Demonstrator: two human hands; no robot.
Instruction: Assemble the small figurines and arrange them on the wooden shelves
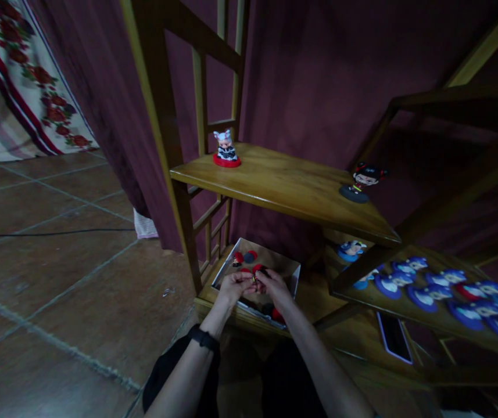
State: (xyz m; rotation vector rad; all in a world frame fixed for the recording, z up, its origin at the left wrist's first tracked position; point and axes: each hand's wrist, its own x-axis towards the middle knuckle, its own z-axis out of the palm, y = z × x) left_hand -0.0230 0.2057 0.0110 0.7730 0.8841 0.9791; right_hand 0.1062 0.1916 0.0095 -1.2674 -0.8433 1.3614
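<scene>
My left hand (233, 288) and my right hand (276, 287) meet over an open cardboard box (293, 273) on the low shelf. Between their closed fingertips is a small figurine (254, 279), dark with a yellowish part; fingers cover most of it. Inside the box lie several red and dark pieces, among them a small figurine (237, 260) at the back left and a grey disc (249, 256). My forearms hide part of the box's near side.
Above the box, a wooden shelf (275, 174) carries a white-haired figurine (226, 148) on a red base and a black-haired figurine (364, 181) on a dark base. Several blue-and-white figurines (429, 293) stand on the right shelf. A phone (394, 337) lies below them. Wooden posts frame the box.
</scene>
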